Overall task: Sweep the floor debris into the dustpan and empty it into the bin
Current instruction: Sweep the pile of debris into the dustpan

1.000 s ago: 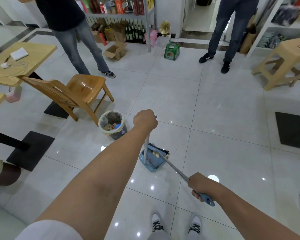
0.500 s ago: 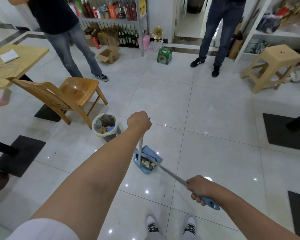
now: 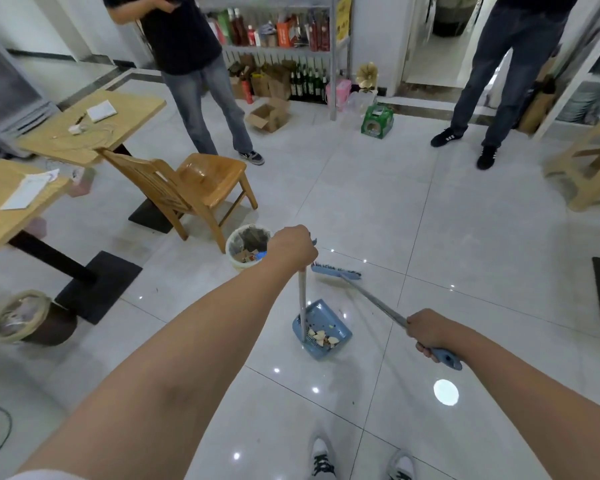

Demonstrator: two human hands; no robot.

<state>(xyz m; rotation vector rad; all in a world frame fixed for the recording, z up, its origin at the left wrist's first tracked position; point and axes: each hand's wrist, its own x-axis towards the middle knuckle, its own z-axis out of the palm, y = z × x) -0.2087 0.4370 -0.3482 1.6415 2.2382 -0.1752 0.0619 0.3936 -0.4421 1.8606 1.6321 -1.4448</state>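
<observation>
A blue dustpan rests on the white tile floor in front of my feet, with pale scraps of debris lying in it. My left hand grips the top of its upright white handle. My right hand is closed around the blue-ended broom handle; the blue broom head sits beyond the dustpan, apart from it. A small white bin lined with a bag and holding rubbish stands just left of my left hand, beside a chair leg.
A wooden chair and two wooden tables with black bases stand at the left. A dark basket sits at lower left. Two people stand at the back, by shelves with bottles. A beige stool is at the right.
The broom head has swung out of the dustpan and now lies beyond it, toward the bin. The debris stays in the pan. My view has shifted to the left.
</observation>
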